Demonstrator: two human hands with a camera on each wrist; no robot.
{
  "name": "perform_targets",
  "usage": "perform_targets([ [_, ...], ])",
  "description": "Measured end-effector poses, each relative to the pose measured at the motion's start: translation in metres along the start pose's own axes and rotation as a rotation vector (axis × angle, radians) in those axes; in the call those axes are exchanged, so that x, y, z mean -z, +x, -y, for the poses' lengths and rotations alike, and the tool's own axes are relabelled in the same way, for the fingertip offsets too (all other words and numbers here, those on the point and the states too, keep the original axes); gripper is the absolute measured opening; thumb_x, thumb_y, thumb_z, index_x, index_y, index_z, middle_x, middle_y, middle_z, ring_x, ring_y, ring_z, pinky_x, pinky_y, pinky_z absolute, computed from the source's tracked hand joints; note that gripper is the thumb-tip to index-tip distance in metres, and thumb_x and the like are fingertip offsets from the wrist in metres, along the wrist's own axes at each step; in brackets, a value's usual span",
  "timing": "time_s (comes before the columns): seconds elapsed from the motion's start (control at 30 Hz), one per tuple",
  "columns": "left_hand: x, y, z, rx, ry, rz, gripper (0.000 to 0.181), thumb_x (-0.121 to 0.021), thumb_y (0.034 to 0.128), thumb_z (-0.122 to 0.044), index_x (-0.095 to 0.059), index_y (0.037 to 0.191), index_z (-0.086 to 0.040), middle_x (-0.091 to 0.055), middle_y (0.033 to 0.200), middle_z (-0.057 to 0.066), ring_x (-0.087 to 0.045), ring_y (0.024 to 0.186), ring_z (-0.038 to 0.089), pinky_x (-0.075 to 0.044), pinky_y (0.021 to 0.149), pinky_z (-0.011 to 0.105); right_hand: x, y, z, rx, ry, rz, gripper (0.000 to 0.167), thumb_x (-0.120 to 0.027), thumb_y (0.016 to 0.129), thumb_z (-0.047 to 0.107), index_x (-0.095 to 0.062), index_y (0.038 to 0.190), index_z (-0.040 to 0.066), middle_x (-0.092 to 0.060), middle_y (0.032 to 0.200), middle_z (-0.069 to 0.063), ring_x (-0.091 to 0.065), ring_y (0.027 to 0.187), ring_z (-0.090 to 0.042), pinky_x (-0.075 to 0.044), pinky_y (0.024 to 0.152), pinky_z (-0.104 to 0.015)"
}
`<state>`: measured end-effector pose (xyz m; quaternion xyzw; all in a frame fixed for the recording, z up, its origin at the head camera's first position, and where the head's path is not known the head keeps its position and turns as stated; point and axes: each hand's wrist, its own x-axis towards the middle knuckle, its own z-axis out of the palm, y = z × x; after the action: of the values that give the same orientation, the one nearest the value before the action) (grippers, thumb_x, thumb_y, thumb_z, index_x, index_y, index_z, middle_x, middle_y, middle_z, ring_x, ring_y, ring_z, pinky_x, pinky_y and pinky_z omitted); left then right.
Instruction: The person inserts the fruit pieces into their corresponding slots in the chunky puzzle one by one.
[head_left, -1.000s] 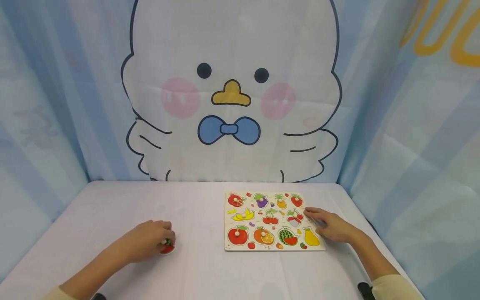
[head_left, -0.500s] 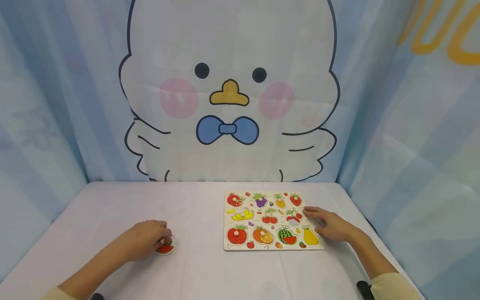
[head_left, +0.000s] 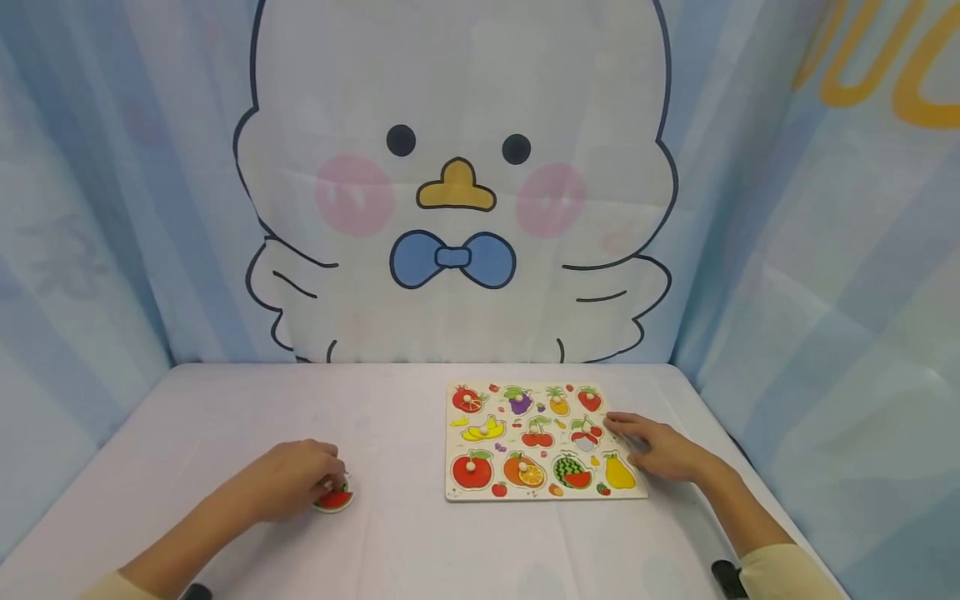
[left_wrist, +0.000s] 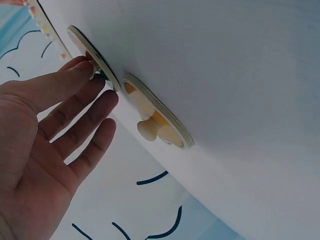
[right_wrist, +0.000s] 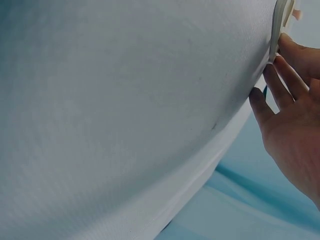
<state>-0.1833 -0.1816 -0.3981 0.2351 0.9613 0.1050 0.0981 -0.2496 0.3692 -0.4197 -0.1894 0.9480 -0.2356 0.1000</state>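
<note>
Left of the puzzle board, my left hand (head_left: pixel 279 482) pinches a watermelon puzzle piece (head_left: pixel 334 500) between thumb and finger by its knob, at the white tabletop. The other fingers are spread in the left wrist view. Beside it there lies a second knobbed piece (left_wrist: pixel 156 111) with orange and tan colouring; the hand hides it in the head view. My right hand (head_left: pixel 663 450) touches the right edge of the fruit puzzle board (head_left: pixel 454 447), its fingers fairly straight. The right wrist view shows the thumb at the board's edge (right_wrist: pixel 276 30).
The board lies right of centre on the white-covered table (head_left: pixel 405 542) and carries several fruit pictures, many with knobs. A cloth backdrop (head_left: pixel 457 325) with a cartoon bird stands behind the table. Striped curtains (head_left: pixel 840 333) hang at both sides.
The watermelon piece has turned and shows more of its face beside my left fingers. My right hand stays at the board's edge. The head view has shifted slightly.
</note>
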Motion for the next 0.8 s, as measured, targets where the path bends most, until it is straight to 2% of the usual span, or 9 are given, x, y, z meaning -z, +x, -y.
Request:
perform_targets([
  [0.2, 0.001, 0.005, -0.007, -0.007, 0.003, 0.011, 0.020, -0.079, 0.0897, -0.008, -0.074, 0.083, -0.026, -0.059, 0.082, -0.015, -0.053, 0.074, 0.005, -0.056, 0.076, 0.029, 0.000, 0.000, 0.000, -0.009, 0.005, -0.005, 0.061, -0.070, 0.091, 0.001, -0.054, 0.149, 0.003, -0.042, 0.161, -0.021, -0.037, 0.146, -0.053, -0.039, 0.113, -0.066],
  [0.43, 0.001, 0.016, -0.015, -0.080, 0.004, -0.012, 0.017, -0.080, 0.0888, -0.008, -0.075, 0.084, -0.024, -0.061, 0.082, -0.015, -0.054, 0.075, 0.005, -0.058, 0.077, 0.028, 0.001, 0.001, -0.001, -0.013, -0.010, -0.004, 0.061, -0.071, 0.091, 0.001, -0.054, 0.150, 0.004, -0.042, 0.162, -0.021, -0.036, 0.147, -0.053, -0.037, 0.114, -0.067],
  [0.63, 0.005, 0.028, -0.029, -0.133, 0.020, -0.003, 0.015, -0.080, 0.0892, -0.009, -0.076, 0.085, -0.023, -0.062, 0.082, -0.013, -0.054, 0.075, 0.004, -0.056, 0.075, 0.026, -0.002, 0.002, 0.000, -0.034, -0.007, -0.007, 0.061, -0.071, 0.092, 0.000, -0.054, 0.150, 0.004, -0.040, 0.162, -0.021, -0.034, 0.148, -0.053, -0.036, 0.115, -0.067],
  [0.8, 0.005, 0.039, -0.044, -0.149, 0.056, 0.005, 0.011, -0.080, 0.0902, -0.011, -0.077, 0.086, -0.021, -0.061, 0.080, -0.013, -0.052, 0.072, 0.005, -0.054, 0.073, 0.024, -0.002, 0.002, -0.002, -0.049, -0.010, -0.005, 0.061, -0.069, 0.092, 0.001, -0.053, 0.151, 0.005, -0.040, 0.163, -0.020, -0.034, 0.149, -0.052, -0.037, 0.115, -0.066],
])
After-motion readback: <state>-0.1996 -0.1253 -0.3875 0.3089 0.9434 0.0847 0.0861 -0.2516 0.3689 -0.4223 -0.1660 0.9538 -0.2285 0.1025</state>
